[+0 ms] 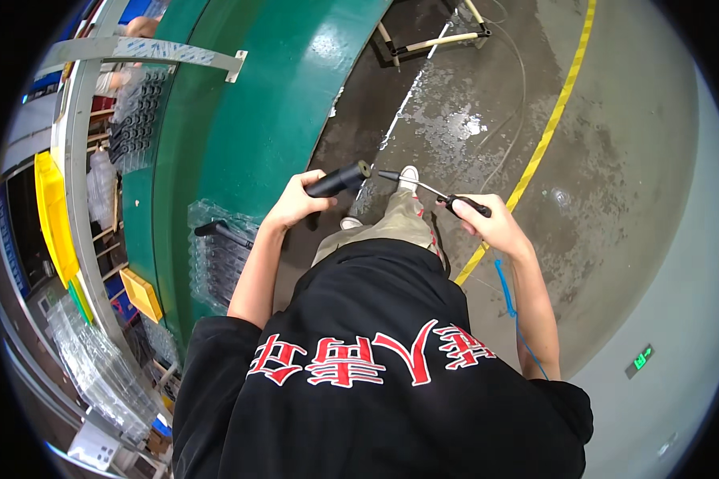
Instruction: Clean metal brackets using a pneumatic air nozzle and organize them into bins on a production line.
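Observation:
My left hand (294,201) is closed around a black cylinder (339,180), whose round end with a small hole in its middle points to the right. In my right hand (491,222) is a screwdriver-like tool (470,206) with a black handle and a thin metal shaft. A black cone-shaped piece (388,175) sits at the far end of that shaft. It points toward the cylinder, and a small gap shows between them. Beside my left forearm, a clear plastic tray (208,275) lies on the green surface with a black part (225,232) in it.
The long green worktop (248,112) runs along my left, with a metal frame (96,239) over it. Behind stand a yellow bin (141,294) and stacked clear trays (96,367). Another person's hand (142,26) shows at upper left. A tubular frame (439,41) stands on the wet-looking floor.

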Available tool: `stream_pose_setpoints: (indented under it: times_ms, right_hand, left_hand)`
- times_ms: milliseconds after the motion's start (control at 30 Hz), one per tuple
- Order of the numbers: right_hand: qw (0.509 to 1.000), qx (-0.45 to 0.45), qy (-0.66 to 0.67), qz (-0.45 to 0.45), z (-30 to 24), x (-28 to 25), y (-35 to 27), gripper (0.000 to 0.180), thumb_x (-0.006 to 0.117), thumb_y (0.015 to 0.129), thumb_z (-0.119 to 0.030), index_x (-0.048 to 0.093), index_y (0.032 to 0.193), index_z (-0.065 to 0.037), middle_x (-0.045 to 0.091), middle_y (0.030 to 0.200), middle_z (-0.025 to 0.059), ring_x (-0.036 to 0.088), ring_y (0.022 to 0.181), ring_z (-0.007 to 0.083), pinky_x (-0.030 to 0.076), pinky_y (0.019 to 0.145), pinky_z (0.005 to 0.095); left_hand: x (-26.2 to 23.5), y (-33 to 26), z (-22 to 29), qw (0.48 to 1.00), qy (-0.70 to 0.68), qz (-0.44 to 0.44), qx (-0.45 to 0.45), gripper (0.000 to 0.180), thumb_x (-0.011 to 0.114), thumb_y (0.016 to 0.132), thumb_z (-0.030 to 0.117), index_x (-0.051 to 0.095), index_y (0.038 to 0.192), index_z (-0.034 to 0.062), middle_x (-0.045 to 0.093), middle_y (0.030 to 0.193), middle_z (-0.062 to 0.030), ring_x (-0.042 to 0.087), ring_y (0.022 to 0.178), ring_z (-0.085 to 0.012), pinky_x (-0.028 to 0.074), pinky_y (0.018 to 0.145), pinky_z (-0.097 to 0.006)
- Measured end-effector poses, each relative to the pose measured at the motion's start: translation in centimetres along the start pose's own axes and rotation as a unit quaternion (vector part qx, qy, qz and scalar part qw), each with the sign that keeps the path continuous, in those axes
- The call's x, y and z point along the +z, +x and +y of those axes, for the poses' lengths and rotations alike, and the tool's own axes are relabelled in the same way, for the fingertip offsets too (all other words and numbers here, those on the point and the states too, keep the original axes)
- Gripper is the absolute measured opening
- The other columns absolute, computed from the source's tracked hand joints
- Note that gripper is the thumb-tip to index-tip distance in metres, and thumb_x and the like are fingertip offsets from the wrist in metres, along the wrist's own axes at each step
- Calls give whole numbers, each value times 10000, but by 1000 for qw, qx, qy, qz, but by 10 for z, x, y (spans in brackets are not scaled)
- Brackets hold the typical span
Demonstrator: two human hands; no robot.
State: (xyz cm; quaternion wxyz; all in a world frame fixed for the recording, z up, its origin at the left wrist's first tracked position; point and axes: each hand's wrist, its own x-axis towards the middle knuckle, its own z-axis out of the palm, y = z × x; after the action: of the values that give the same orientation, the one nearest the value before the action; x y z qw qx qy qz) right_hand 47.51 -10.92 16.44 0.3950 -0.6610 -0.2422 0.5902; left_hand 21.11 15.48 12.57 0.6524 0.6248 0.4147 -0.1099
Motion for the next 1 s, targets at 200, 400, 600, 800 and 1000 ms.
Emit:
stream_pose_setpoints:
  times_ms: [200,400,600,800,1000]
  right_hand:
    - [997,-2,-29,-70,-5,-15,27,305,562,937,-309,717,895,-49,451,567,-38,382,551,87,324,540,220]
    - [995,11,-63,-70,-18,8,56,323,580,936,-317,717,1003,-33,521,612,-14,445,573,91,362,552,220]
    - [995,-10,-103,2,-5,46,77,328,574,955,-297,699,1126,-47,547,645,-5,479,587,81,385,543,211]
    - [992,28,-118,32,12,71,82,340,577,958,-322,690,1149,-65,545,641,-13,479,574,83,386,541,210]
    - [979,68,-142,131,22,86,69,290,594,946,-291,686,1105,-66,529,615,-19,468,544,87,385,514,219]
  left_hand:
    - [-4,-18,-6,998,-34,56,-8,177,704,682,28,600,814,86,560,653,13,514,575,-81,425,609,-207]
    - [4,-30,-8,992,-91,92,10,203,729,717,44,598,870,67,583,715,-16,546,612,-103,450,625,-225]
    - [-34,-41,-33,889,-357,270,98,264,671,821,57,536,1034,-19,610,810,-118,614,654,-193,525,668,-293]
    - [-150,-46,-72,753,-514,396,108,206,630,834,56,562,994,-55,604,824,-127,607,718,-213,541,684,-318]
    - [-334,3,-145,486,-799,257,-242,159,616,828,70,592,928,-51,611,828,-132,599,712,-200,537,663,-305]
